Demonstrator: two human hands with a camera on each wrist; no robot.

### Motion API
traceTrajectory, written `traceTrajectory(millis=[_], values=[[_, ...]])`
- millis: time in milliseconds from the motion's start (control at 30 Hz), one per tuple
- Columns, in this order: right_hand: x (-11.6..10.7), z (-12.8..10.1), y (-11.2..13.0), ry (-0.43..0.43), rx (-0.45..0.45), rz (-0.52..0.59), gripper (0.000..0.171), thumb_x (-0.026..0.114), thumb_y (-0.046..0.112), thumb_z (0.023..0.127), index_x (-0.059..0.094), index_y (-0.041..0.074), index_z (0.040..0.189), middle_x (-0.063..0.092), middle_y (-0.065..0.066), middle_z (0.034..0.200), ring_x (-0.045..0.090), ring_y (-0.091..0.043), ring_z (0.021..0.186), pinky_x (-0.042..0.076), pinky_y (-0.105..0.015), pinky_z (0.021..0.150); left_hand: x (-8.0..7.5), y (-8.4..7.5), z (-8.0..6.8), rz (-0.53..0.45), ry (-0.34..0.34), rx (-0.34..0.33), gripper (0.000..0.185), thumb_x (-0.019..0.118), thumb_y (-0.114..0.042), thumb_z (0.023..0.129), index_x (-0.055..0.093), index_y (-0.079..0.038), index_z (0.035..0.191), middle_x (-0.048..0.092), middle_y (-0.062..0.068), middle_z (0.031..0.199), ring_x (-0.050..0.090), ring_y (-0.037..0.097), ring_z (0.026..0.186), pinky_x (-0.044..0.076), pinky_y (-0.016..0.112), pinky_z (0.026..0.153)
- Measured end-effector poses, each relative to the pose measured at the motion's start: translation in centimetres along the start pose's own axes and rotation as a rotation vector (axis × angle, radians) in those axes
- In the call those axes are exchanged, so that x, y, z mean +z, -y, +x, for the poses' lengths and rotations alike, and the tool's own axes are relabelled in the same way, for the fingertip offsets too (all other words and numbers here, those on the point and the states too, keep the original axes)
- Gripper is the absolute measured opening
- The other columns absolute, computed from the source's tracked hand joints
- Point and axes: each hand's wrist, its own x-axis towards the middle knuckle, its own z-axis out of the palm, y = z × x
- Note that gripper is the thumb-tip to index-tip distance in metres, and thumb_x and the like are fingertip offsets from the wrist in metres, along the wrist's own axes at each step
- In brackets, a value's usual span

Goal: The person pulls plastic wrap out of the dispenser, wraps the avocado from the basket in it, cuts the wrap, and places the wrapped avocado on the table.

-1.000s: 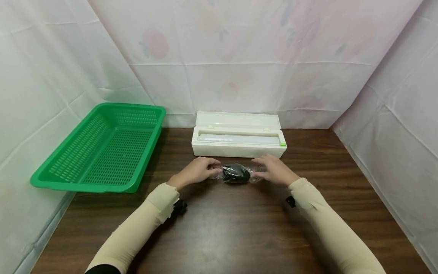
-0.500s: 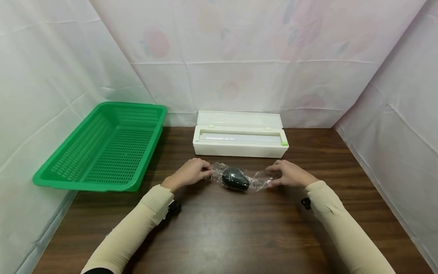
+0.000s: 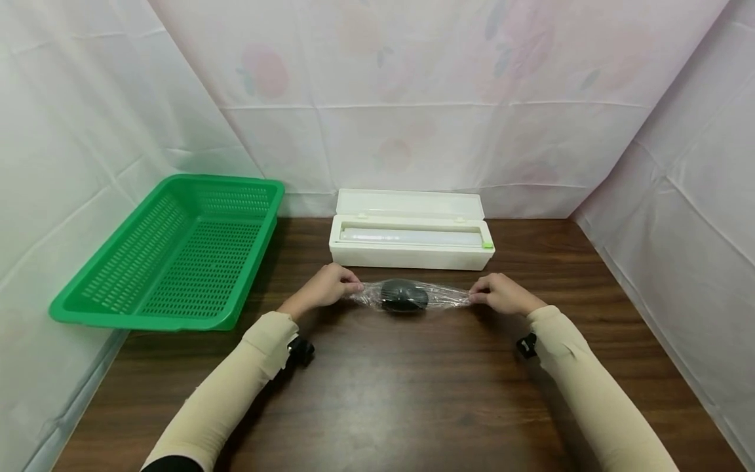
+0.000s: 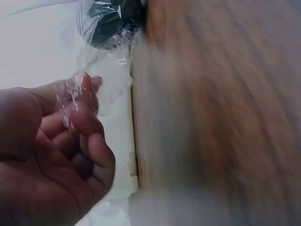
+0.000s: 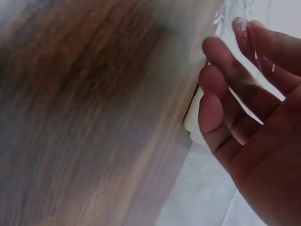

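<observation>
A dark, egg-shaped thing [image 3: 404,296], much like an avocado, lies wrapped in clear cling film [image 3: 444,297] in front of the white box. The film stretches out flat to both sides of it. At the left end my left hand [image 3: 330,285] pinches the film between thumb and fingers; the left wrist view shows film [image 4: 70,101] over the fingertips. My right hand [image 3: 503,293] pinches the other end, and in the right wrist view its thumb and index finger meet on the film while the other fingers curl loosely.
Behind the film stands a white cling film box [image 3: 413,257] with its lid raised, a roll [image 3: 407,236] inside and a green slider [image 3: 487,245] at its right end. A green perforated basket [image 3: 141,322] sits at the left. Pale cloth [image 3: 389,85] hangs around the table [image 3: 377,393].
Both hands have moved apart, the right one farther, and now pinch the film's ends. The crumpled film has been drawn out taut, and the dark thing has rolled slightly.
</observation>
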Motion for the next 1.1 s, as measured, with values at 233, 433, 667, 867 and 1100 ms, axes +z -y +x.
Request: traceTrajectory(millis=[233, 433, 667, 867, 1100], values=[[0.1, 1.1, -0.8, 0.068, 0.1, 0.081, 0.018, 0.06, 0.011, 0.095, 0.076, 0.004, 0.089, 0.072, -0.006, 0.084, 0.055, -0.01, 0.072, 0.046, -0.028, 0.068, 0.1, 0.1, 0.9, -0.034, 0.064, -0.071, 0.023, 0.057, -0.021, 0.099, 0.077, -0.008, 0.098, 0.064, 0.004, 0.073, 0.043, 0.012, 0.058, 0.038, 0.026, 0.058], [0.6, 1.4, -0.5, 0.043, 0.099, 0.004, 0.016, 0.064, 0.01, 0.091, 0.077, 0.007, 0.082, 0.073, -0.002, 0.079, 0.049, -0.007, 0.063, 0.042, -0.024, 0.062, 0.8, 0.2, 1.4, 0.046, 0.041, -0.042, 0.021, 0.059, -0.02, 0.098, 0.077, -0.01, 0.101, 0.071, 0.001, 0.082, 0.051, 0.011, 0.064, 0.043, 0.025, 0.062], [0.4, 2.0, 0.3, 0.003, 0.181, -0.029, 0.016, 0.067, 0.015, 0.09, 0.077, 0.009, 0.078, 0.07, -0.001, 0.072, 0.048, -0.01, 0.059, 0.04, -0.026, 0.057, 1.0, 0.3, 1.7, 0.091, -0.031, -0.104, 0.02, 0.059, -0.022, 0.098, 0.076, -0.011, 0.099, 0.073, 0.001, 0.087, 0.057, 0.012, 0.068, 0.047, 0.029, 0.066], [0.7, 2.2, 0.5, 0.007, 0.214, -0.051, 0.016, 0.07, 0.016, 0.087, 0.076, 0.009, 0.075, 0.069, -0.001, 0.069, 0.048, -0.011, 0.057, 0.04, -0.026, 0.057, 1.4, 0.2, 1.6, 0.073, -0.031, -0.089, 0.019, 0.062, -0.023, 0.096, 0.077, -0.012, 0.095, 0.073, -0.001, 0.083, 0.057, 0.011, 0.066, 0.048, 0.028, 0.066], [-0.8, 1.2, 1.5, -0.054, 0.236, -0.092, 0.015, 0.067, 0.017, 0.089, 0.077, 0.007, 0.082, 0.071, -0.004, 0.076, 0.054, -0.014, 0.063, 0.044, -0.03, 0.06, 1.6, -0.6, 1.8, 0.051, -0.041, -0.068, 0.019, 0.063, -0.023, 0.094, 0.077, -0.011, 0.094, 0.073, 0.001, 0.084, 0.056, 0.009, 0.066, 0.046, 0.026, 0.065]])
